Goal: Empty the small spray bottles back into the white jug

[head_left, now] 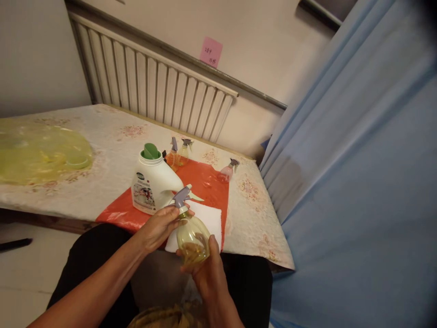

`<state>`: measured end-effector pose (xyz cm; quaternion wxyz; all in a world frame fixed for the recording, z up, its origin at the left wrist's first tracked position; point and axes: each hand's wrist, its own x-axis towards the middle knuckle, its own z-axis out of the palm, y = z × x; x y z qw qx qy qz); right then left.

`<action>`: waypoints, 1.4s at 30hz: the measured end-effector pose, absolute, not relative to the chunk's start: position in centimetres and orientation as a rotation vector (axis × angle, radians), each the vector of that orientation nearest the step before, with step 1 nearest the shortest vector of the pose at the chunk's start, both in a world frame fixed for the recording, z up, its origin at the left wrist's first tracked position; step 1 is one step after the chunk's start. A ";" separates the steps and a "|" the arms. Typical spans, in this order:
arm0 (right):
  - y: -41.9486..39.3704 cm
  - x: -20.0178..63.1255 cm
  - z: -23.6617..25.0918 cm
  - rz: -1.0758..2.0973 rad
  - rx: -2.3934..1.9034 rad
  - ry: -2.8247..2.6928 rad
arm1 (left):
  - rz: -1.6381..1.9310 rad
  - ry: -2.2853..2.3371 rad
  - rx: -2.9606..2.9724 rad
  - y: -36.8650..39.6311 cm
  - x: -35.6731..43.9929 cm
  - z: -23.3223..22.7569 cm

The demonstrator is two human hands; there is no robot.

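Between both hands I hold a clear yellow spray bottle (191, 238) with a grey and pale green trigger head, tilted slightly. My left hand (163, 225) is closed on its neck, just under the trigger. Around the lower body and base wraps my right hand (209, 264). Beyond the bottle lies a white folded cloth (212, 222) on a red plastic sheet (206, 182). A big white jug (145, 184) with a printed label stands to the left on the same sheet, a green cup or cap (150, 151) sitting in its mouth.
Behind the jug stand an orange spray bottle (173, 157) and a yellowish one (184, 152); a pink spray bottle (226, 172) is farther right. A yellow plastic bag (44, 152) covers the table's left. A radiator (153, 86) runs behind, and a blue curtain (351, 173) hangs at right.
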<state>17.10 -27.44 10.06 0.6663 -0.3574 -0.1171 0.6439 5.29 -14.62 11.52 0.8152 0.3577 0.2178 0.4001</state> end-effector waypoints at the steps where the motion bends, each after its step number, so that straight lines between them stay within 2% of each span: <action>1: -27.4 17.1 10.3 1.512 -0.796 -0.218 | 0.855 0.462 0.764 -14.7 5.3 11.5; 5: -27.4 17.0 11.0 1.650 -0.778 -0.116 | 0.871 0.461 0.759 -14.9 5.3 11.5; 20: -27.2 16.8 10.5 1.676 -0.746 -0.069 | 0.919 0.498 0.710 -14.7 5.0 11.2; 24: -27.2 16.7 9.9 1.605 -0.755 -0.062 | 0.972 0.517 0.680 -14.7 5.3 10.7; 33: -27.4 16.3 8.4 1.167 -1.064 -0.284 | 1.042 0.532 0.629 -14.5 5.3 10.2; 42: -27.9 16.9 8.6 1.359 -1.013 -0.361 | 0.959 0.522 0.669 -14.6 4.6 10.5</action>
